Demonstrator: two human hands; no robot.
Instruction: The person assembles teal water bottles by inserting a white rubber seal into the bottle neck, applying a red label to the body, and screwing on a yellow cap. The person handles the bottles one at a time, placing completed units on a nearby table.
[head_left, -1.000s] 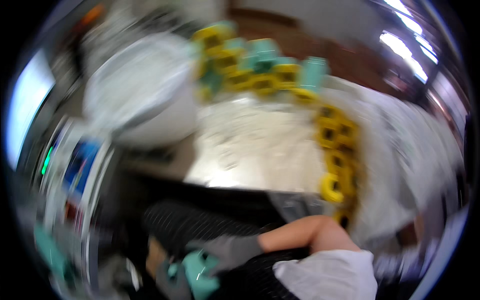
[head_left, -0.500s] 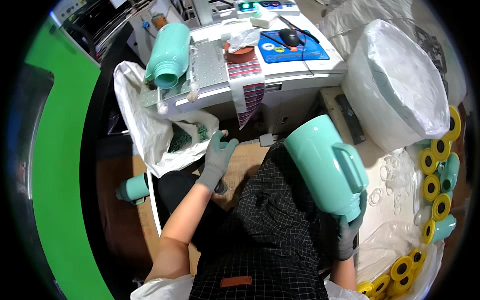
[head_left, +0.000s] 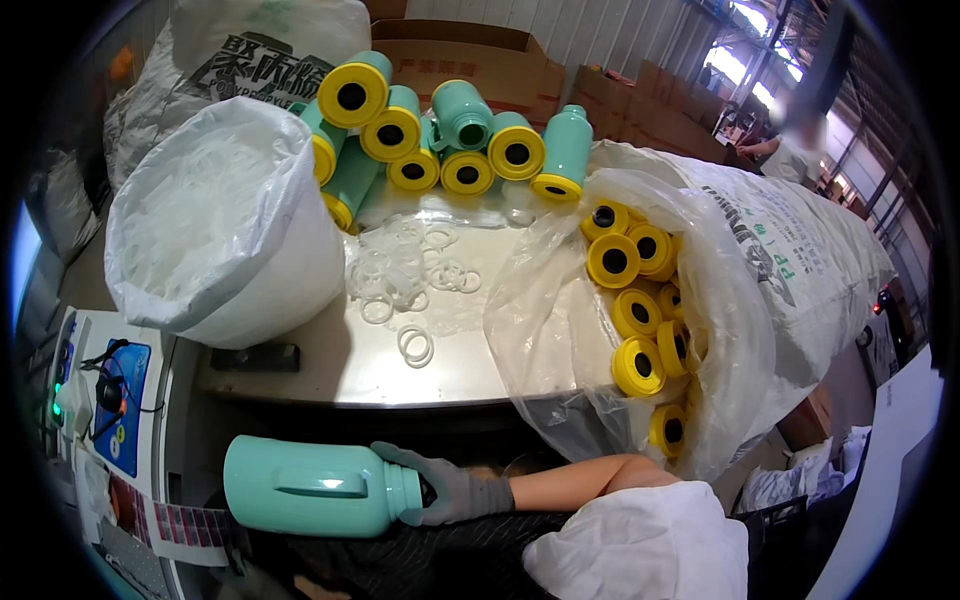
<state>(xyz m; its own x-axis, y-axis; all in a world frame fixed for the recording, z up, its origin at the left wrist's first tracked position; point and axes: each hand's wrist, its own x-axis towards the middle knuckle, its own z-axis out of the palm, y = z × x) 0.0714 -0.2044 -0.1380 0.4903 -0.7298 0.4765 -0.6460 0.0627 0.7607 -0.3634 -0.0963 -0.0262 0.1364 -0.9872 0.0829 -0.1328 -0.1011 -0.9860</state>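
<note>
A teal thermos jug body with a side handle lies sideways over my lap, its neck pointing right. My right hand, in a grey glove, is closed around that neck. The handle faces up. My left hand does not show clearly in this view. Beyond the jug, on the white worktop, lie loose translucent plastic rings, with a few lying nearer the front edge.
A white sack of clear rings stands left. Teal jugs with yellow round ends line the back. A plastic bag of yellow discs with black centres sits right. A mouse lies far left; a person is in the distance.
The view has swung right toward the worktop with rings and yellow parts. My right hand still grips the jug by its neck. My left hand, seen earlier with fingers apart, has left the view.
</note>
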